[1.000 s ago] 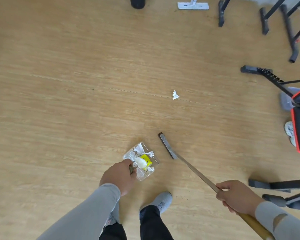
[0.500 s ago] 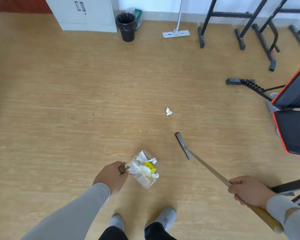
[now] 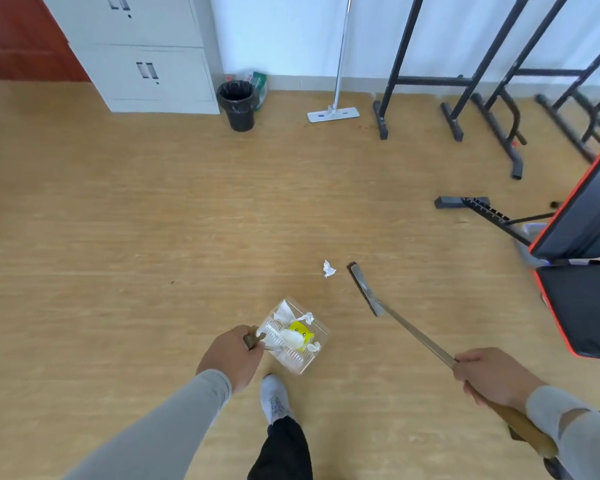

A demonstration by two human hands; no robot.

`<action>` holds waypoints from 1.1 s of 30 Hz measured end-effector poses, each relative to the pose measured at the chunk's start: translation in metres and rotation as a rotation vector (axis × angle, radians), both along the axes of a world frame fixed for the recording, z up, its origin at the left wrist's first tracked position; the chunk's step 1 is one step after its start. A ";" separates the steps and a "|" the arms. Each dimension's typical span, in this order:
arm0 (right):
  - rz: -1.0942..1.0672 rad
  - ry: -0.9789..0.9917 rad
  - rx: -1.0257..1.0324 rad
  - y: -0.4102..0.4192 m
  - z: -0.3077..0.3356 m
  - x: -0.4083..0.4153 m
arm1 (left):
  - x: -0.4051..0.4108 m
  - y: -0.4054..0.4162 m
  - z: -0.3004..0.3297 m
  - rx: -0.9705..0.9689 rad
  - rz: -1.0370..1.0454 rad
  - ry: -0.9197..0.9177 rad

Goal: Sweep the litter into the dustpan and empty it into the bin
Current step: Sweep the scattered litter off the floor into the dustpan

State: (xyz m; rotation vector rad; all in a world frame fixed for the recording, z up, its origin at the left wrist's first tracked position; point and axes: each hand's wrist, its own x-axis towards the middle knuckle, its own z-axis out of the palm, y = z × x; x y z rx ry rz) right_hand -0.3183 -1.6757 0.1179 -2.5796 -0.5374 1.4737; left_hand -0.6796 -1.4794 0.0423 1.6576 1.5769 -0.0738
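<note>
My left hand (image 3: 231, 356) grips the handle of a clear dustpan (image 3: 321, 336) held low over the wood floor; inside lie white paper scraps and a yellow piece (image 3: 300, 331). My right hand (image 3: 487, 375) holds the broom's long handle; the broom head (image 3: 364, 289) sits on the floor just right of a crumpled white paper scrap (image 3: 328, 268). A black bin (image 3: 238, 105) with a black liner stands far ahead by the wall, next to the cabinet.
A grey filing cabinet (image 3: 142, 53) stands at the back left. A white flat mop (image 3: 333, 114) leans on the wall. Black metal frames (image 3: 482, 109) and a black-and-red bench (image 3: 582, 271) crowd the right side. My shoe (image 3: 276, 400) is below the dustpan.
The view has tilted up, bringing the bin, cabinet and wall into sight. The broom head has moved forward and right, close to the paper scrap. The dustpan stays in my left hand.
</note>
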 end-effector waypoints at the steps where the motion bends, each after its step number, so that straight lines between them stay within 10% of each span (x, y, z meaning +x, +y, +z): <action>1: -0.017 0.008 -0.014 0.013 0.000 0.002 | 0.003 0.014 -0.005 -0.004 -0.001 0.001; 33: 0.205 -0.128 -0.148 0.291 -0.083 0.112 | 0.149 0.194 -0.082 -0.100 0.048 0.052</action>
